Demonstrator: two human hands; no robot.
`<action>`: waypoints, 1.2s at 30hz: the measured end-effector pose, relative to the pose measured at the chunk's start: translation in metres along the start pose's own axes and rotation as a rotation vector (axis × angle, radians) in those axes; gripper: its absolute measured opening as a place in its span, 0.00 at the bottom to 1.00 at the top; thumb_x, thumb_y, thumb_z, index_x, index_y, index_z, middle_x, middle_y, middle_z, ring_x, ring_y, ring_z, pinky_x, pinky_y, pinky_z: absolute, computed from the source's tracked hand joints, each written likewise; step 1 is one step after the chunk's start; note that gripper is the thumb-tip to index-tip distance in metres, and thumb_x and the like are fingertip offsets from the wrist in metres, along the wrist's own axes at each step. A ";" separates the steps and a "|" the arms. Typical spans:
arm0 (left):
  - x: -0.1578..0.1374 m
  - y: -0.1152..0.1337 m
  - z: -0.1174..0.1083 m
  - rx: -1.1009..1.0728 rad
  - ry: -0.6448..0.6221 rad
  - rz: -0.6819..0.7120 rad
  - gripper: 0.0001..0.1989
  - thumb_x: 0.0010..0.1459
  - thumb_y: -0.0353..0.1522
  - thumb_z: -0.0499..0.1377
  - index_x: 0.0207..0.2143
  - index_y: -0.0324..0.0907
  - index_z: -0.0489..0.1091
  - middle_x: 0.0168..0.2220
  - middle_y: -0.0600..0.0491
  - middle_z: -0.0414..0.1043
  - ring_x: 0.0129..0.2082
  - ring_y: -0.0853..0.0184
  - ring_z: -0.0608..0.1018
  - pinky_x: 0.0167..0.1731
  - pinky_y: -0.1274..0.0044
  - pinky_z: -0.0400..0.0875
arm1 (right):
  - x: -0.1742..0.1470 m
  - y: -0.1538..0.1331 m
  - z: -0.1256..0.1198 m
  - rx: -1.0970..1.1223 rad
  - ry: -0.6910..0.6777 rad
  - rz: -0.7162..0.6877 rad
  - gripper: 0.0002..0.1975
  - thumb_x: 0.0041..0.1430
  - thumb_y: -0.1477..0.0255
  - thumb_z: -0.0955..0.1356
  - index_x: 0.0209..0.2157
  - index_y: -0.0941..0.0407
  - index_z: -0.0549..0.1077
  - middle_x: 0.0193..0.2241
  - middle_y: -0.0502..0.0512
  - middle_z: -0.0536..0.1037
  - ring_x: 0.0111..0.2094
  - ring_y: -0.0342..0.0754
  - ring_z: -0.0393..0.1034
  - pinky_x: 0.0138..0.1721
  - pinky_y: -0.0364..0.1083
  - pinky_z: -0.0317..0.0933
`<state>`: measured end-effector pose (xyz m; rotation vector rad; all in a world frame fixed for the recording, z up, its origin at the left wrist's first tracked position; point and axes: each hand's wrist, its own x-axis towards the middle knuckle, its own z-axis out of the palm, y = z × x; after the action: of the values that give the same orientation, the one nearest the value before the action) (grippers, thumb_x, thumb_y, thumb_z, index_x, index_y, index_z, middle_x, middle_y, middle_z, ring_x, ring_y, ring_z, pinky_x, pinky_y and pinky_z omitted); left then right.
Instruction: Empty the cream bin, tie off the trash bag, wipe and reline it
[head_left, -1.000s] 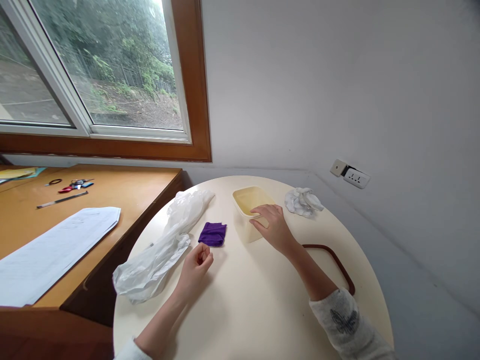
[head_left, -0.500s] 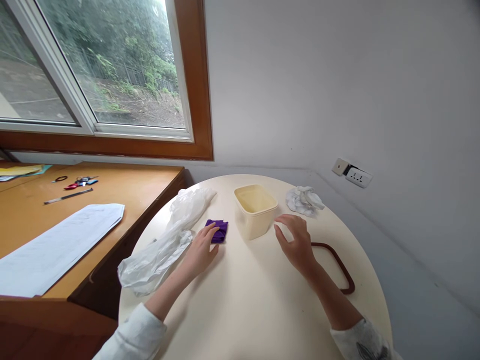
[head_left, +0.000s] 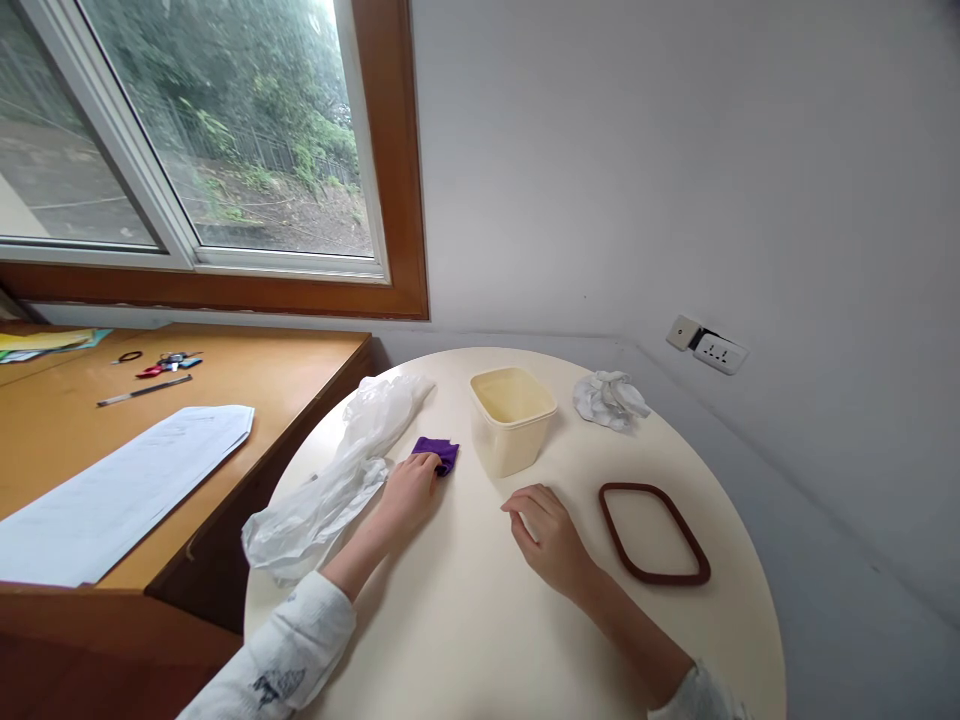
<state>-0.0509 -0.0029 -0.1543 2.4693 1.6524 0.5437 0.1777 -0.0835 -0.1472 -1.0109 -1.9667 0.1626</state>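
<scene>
Tabletop (head_left: 480, 610) leaves room nearside; left hand (head_left: 409, 490) touches purple cloth (head_left: 444, 452).

Purple folded cloth (head_left: 445, 453): matt, creased. Cream box-shaped plastic tub (head_left: 511, 445): smooth, faint sheen. Long white plastic bag (head_left: 319, 515): thin, crinkled, glossy. Round cream tabletop (head_left: 465, 610): smooth, soft sheen. Orange-brown wooden desk (head_left: 277, 370): glossy. White paper sheets (head_left: 142, 490): matt.

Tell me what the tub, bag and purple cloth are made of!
Tub: probably plastic, smooth with a soft sheen, rounded corners. Bag: likely thin plastic, crinkled, milky, slightly shiny. Purple cloth: seems to be fabric, matt, softly creased.
</scene>
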 end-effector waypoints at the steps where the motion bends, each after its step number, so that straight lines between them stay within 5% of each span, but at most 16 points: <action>1: -0.001 0.000 -0.001 -0.004 -0.002 -0.008 0.14 0.54 0.24 0.46 0.37 0.41 0.69 0.36 0.47 0.73 0.39 0.57 0.73 0.36 0.70 0.65 | -0.001 0.000 0.002 0.008 -0.014 0.001 0.12 0.53 0.84 0.60 0.34 0.55 0.69 0.29 0.52 0.72 0.32 0.46 0.66 0.35 0.47 0.61; 9: -0.013 0.004 -0.009 -0.097 -0.029 -0.032 0.11 0.56 0.28 0.47 0.39 0.44 0.67 0.34 0.50 0.73 0.35 0.60 0.75 0.32 0.74 0.65 | -0.005 0.000 0.009 0.039 -0.105 0.054 0.10 0.54 0.82 0.61 0.32 0.55 0.68 0.27 0.50 0.73 0.30 0.45 0.65 0.35 0.46 0.59; 15: -0.023 0.029 -0.030 -0.373 -0.175 0.011 0.12 0.57 0.30 0.45 0.40 0.45 0.65 0.32 0.53 0.72 0.31 0.65 0.74 0.30 0.76 0.64 | -0.005 -0.001 0.013 0.065 -0.134 0.169 0.06 0.53 0.79 0.64 0.32 0.54 0.65 0.31 0.52 0.71 0.35 0.47 0.65 0.38 0.47 0.60; 20: -0.032 0.054 -0.049 -0.499 -0.394 0.063 0.11 0.57 0.31 0.44 0.35 0.44 0.65 0.29 0.56 0.70 0.26 0.69 0.69 0.25 0.78 0.61 | -0.003 -0.008 0.016 0.222 -0.132 0.333 0.30 0.46 0.75 0.70 0.52 0.52 0.59 0.49 0.56 0.65 0.52 0.50 0.58 0.51 0.50 0.56; 28: -0.031 0.074 -0.056 -0.717 -0.400 0.060 0.08 0.57 0.34 0.49 0.30 0.43 0.66 0.31 0.55 0.71 0.32 0.68 0.71 0.32 0.77 0.66 | 0.005 -0.011 0.014 0.547 -0.167 0.572 0.04 0.52 0.72 0.66 0.29 0.56 0.72 0.26 0.49 0.73 0.30 0.44 0.66 0.33 0.43 0.59; 32: -0.020 0.068 -0.053 -0.817 -0.320 0.009 0.12 0.58 0.38 0.50 0.32 0.41 0.68 0.33 0.51 0.72 0.36 0.65 0.74 0.40 0.73 0.68 | 0.006 0.000 0.002 0.879 -0.050 0.817 0.06 0.48 0.70 0.69 0.27 0.58 0.71 0.22 0.47 0.71 0.25 0.42 0.65 0.27 0.41 0.58; 36: 0.001 0.052 -0.042 -0.918 -0.083 -0.135 0.18 0.54 0.42 0.56 0.43 0.42 0.66 0.47 0.46 0.69 0.50 0.60 0.71 0.51 0.68 0.63 | 0.010 0.022 -0.020 1.113 0.365 1.060 0.10 0.47 0.69 0.69 0.33 0.57 0.72 0.28 0.50 0.75 0.32 0.45 0.69 0.30 0.41 0.63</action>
<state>-0.0205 -0.0265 -0.0994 1.6669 1.1357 0.9048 0.2032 -0.0674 -0.1390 -1.0437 -0.5945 1.3563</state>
